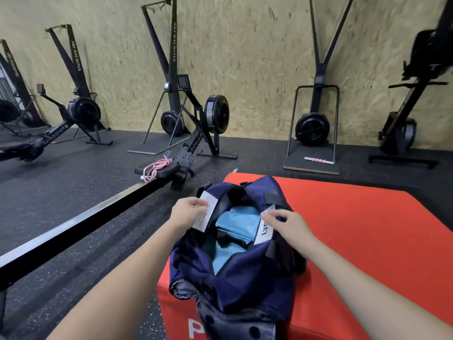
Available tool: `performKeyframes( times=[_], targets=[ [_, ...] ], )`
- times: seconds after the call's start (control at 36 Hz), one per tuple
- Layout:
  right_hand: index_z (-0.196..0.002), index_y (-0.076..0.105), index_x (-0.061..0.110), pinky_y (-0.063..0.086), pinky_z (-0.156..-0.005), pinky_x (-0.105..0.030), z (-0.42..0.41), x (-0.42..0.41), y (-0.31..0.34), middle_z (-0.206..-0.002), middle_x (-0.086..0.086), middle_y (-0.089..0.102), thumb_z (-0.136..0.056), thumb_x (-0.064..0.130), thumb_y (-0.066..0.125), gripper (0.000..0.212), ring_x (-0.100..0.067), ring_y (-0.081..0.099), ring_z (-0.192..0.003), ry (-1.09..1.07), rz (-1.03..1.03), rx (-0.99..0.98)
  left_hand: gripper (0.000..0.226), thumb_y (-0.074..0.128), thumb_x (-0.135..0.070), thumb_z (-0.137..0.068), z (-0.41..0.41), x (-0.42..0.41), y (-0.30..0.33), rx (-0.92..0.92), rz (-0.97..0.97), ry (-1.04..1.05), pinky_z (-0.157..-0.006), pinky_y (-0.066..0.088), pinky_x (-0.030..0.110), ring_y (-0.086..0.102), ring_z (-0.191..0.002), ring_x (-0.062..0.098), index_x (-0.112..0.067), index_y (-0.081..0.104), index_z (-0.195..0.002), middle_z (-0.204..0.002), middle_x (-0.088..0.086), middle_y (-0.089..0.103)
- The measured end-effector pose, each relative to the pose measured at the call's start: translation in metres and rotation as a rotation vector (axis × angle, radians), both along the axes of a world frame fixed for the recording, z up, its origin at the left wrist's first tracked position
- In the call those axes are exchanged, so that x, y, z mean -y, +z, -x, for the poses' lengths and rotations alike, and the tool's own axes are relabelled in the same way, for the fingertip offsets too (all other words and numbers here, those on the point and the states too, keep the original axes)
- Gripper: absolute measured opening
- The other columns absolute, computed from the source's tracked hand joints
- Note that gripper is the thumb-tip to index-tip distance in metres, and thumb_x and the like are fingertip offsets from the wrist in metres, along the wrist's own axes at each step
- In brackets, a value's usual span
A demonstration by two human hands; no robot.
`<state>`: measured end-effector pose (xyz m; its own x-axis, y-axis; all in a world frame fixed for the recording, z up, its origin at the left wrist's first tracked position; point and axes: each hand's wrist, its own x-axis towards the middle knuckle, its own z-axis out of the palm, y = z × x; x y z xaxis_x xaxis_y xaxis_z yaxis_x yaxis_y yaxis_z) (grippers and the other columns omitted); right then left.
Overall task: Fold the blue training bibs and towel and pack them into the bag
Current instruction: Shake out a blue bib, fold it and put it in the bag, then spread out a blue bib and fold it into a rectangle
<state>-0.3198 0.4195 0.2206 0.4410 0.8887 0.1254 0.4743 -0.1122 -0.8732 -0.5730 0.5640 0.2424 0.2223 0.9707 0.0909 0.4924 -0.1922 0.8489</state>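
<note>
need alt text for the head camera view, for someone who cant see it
Two hands, left hand and right hand, each pinch a white edge of an open navy bag with light blue cloth inside. The bag sits on a red padded box in a gym with rowing machines.

- I see the bag (235, 271) sitting on the box (355, 236), at its left side.
- Folded cloth (239, 224) lies inside the bag.
- Left of the bag runs a rowing machine (186, 148); a rope (154, 168) lies on its seat.
- Behind the bag, ski machines (316, 114) stand along the wall (245, 57).
</note>
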Motion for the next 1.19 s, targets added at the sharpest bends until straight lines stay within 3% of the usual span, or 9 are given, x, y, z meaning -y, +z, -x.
performKeyframes(
  times=[0.08,0.17,0.25,0.36,0.53,0.72,0.89,1.06,1.19],
  targets=[
    [-0.099,0.076,0.03,0.055,-0.092,-0.041,-0.001,0.014,0.001,-0.1,0.014,0.073,-0.081,0.05,0.075,0.027,-0.01,0.066,-0.097,0.012,-0.028,-0.048,0.009,0.072,-0.029,-0.083,-0.001,0.018,0.006,-0.042,-0.029,0.016,-0.082,0.043,0.024,0.066,-0.095,0.018,-0.032,0.075,-0.091,-0.09,-0.005,0.072],
    [-0.104,0.073,0.023,0.059,-0.077,-0.039,-0.001,0.033,0.011,-0.1,0.003,0.071,-0.087,0.036,0.075,0.022,-0.014,0.064,-0.093,0.025,-0.047,-0.143,0.027,0.063,-0.03,-0.091,-0.008,0.039,0.016,-0.167,-0.159,0.017,-0.087,0.039,0.024,0.062,-0.108,0.02,-0.02,0.072,-0.114,-0.109,0.002,0.072],
    [-0.109,0.07,0.016,0.055,-0.064,-0.03,-0.008,0.058,0.02,-0.104,-0.006,0.069,-0.087,0.033,0.075,0.028,-0.018,0.064,-0.09,0.0,-0.068,-0.168,0.027,0.063,-0.031,-0.09,-0.026,0.067,0.031,-0.194,-0.254,-0.007,-0.088,0.039,0.026,0.061,-0.111,0.019,-0.019,0.072,-0.113,-0.117,0.0,0.07],
    [-0.104,0.069,0.023,0.057,-0.073,-0.038,-0.028,0.103,0.023,-0.104,0.001,0.071,-0.084,0.043,0.076,0.029,-0.02,0.069,-0.097,-0.025,-0.058,-0.111,0.031,0.063,-0.034,-0.092,-0.067,0.119,0.048,-0.242,-0.329,-0.161,-0.078,0.039,0.023,0.062,-0.093,0.013,-0.018,0.069,-0.118,-0.109,0.002,0.071],
    [-0.111,0.067,0.016,0.058,-0.068,-0.037,-0.065,0.194,0.019,-0.106,0.001,0.07,-0.087,0.04,0.074,0.035,-0.018,0.069,-0.096,-0.116,-0.058,-0.051,0.03,0.067,-0.035,-0.09,-0.146,0.211,0.039,-0.242,-0.4,-0.396,-0.091,0.044,0.024,0.065,-0.093,0.012,-0.02,0.07,-0.116,-0.105,-0.003,0.072],
    [-0.113,0.068,0.014,0.056,-0.088,-0.041,-0.129,0.317,-0.012,-0.107,0.002,0.069,-0.087,0.038,0.075,0.037,-0.011,0.063,-0.104,-0.288,0.003,0.045,0.038,0.066,-0.037,-0.092,-0.244,0.325,-0.003,-0.253,-0.351,-0.69,-0.091,0.048,0.029,0.065,-0.099,0.02,-0.019,0.064,-0.126,-0.115,0.004,0.069],
    [-0.109,0.069,0.017,0.052,-0.084,-0.032,-0.185,0.43,-0.056,-0.095,0.012,0.066,-0.087,0.04,0.074,0.033,-0.009,0.063,-0.094,-0.486,0.1,0.038,0.042,0.065,-0.039,-0.092,-0.319,0.423,-0.048,-0.295,-0.299,-0.921,-0.081,0.046,0.028,0.065,-0.094,0.024,-0.018,0.061,-0.129,-0.108,0.003,0.069],
    [-0.102,0.07,0.019,0.044,-0.069,-0.019,-0.225,0.523,-0.106,-0.096,0.003,0.07,-0.087,0.042,0.072,0.027,-0.006,0.062,-0.087,-0.602,0.26,-0.055,0.044,0.065,-0.04,-0.09,-0.382,0.499,-0.097,-0.408,-0.248,-1.078,-0.088,0.052,0.037,0.064,-0.101,0.026,-0.016,0.059,-0.127,-0.107,0.006,0.07],
    [-0.102,0.067,0.018,0.042,-0.067,-0.02,-0.256,0.57,-0.157,-0.099,0.001,0.069,-0.092,0.043,0.067,0.027,-0.012,0.063,-0.091,-0.639,0.372,-0.122,0.046,0.064,-0.041,-0.09,-0.421,0.538,-0.149,-0.534,-0.164,-1.146,-0.092,0.05,0.041,0.06,-0.109,0.03,-0.014,0.058,-0.127,-0.115,0.01,0.066]
  ],
)
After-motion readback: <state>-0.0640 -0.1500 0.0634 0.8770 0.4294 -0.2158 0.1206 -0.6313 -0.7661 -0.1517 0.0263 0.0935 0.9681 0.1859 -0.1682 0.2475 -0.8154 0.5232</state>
